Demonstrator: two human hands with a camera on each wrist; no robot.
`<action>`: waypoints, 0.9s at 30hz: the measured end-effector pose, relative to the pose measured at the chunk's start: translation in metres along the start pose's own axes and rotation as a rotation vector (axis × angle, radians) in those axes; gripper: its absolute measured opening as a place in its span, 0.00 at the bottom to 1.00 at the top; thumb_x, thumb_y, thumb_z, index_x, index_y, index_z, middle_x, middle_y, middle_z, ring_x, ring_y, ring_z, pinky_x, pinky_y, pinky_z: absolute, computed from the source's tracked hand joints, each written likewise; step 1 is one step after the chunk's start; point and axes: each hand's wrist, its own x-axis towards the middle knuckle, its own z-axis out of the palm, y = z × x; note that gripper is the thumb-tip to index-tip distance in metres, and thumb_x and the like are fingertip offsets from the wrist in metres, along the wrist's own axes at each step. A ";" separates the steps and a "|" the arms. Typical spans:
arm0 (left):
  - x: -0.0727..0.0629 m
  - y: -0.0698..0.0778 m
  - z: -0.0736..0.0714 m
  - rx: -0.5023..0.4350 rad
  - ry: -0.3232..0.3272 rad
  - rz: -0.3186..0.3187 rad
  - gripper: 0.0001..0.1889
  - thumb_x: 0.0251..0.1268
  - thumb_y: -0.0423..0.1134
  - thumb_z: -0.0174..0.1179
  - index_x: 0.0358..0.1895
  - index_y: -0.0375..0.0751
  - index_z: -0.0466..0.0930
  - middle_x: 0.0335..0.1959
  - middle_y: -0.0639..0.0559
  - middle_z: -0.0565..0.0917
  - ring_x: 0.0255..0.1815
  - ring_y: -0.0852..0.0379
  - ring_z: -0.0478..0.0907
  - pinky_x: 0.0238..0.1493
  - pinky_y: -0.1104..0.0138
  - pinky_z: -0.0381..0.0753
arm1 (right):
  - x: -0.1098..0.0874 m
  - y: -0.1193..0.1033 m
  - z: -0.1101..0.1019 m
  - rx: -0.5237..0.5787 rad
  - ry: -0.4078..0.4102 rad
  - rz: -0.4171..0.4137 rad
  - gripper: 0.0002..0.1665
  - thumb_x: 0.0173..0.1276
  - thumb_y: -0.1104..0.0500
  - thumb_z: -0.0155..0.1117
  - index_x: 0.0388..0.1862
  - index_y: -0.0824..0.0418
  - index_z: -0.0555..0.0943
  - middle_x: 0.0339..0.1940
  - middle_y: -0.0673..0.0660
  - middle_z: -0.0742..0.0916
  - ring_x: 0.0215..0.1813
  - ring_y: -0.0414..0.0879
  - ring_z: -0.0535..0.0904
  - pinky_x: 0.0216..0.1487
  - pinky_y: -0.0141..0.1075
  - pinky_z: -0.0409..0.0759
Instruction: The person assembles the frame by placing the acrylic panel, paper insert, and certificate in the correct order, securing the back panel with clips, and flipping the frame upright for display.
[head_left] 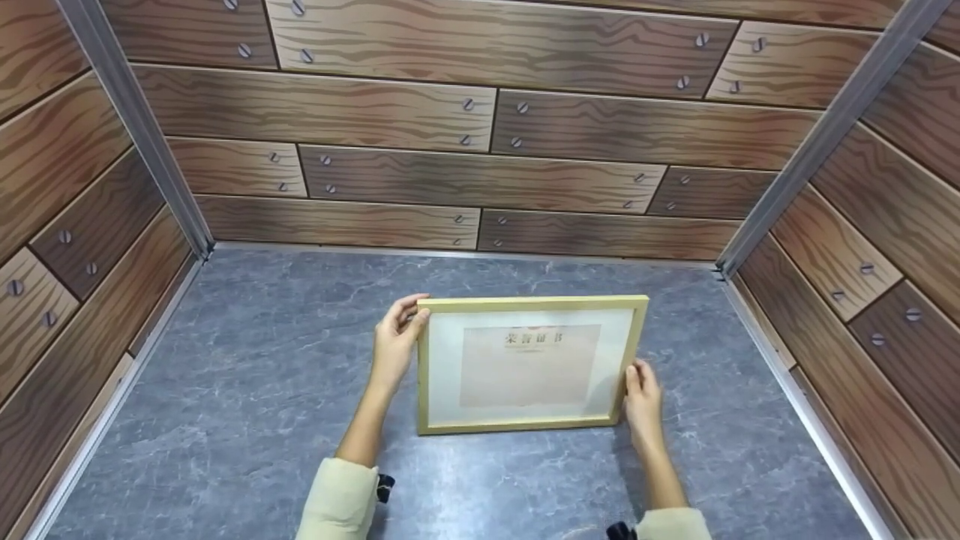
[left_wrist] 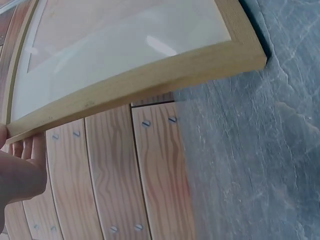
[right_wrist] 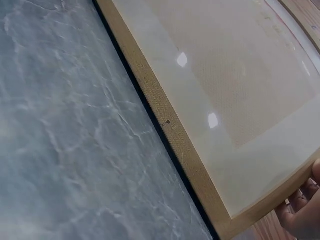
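A picture frame (head_left: 532, 430) with a gold-coloured wooden border stands tilted on the grey marbled surface, its front facing me. Behind its glazing, a pale mat surrounds a pinkish certificate (head_left: 529, 375) with dark characters near the top. My left hand (head_left: 396, 337) grips the upper left corner, thumb on the front edge and fingers behind. Lower on the opposite side, my right hand (head_left: 643, 397) pinches the right edge. In the left wrist view the left hand (left_wrist: 22, 172) holds one end of the border; the right wrist view shows the right hand (right_wrist: 302, 215) at the frame's side.
Wood-plank-patterned panels (head_left: 420, 176) with printed screws enclose the surface at the back, left and right. Grey metal posts (head_left: 142, 127) stand in the two back corners. Pale metal strips (head_left: 810, 427) run along the edges of the marbled surface (head_left: 247, 390).
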 end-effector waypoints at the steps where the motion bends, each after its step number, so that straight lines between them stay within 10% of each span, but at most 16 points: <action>1: 0.000 0.000 -0.001 0.005 0.006 -0.018 0.14 0.64 0.28 0.54 0.50 0.22 0.73 0.42 0.37 0.80 0.39 0.56 0.77 0.41 0.69 0.76 | -0.003 -0.001 0.000 -0.005 -0.003 -0.001 0.20 0.74 0.64 0.42 0.56 0.77 0.67 0.48 0.71 0.76 0.40 0.35 0.72 0.43 0.29 0.71; 27: -0.016 0.000 -0.019 0.064 -0.007 -0.032 0.10 0.65 0.29 0.53 0.43 0.21 0.75 0.29 0.40 0.80 0.28 0.56 0.73 0.29 0.71 0.74 | -0.037 -0.006 -0.006 0.002 -0.079 -0.034 0.18 0.73 0.67 0.42 0.55 0.80 0.66 0.46 0.71 0.77 0.40 0.33 0.73 0.42 0.27 0.72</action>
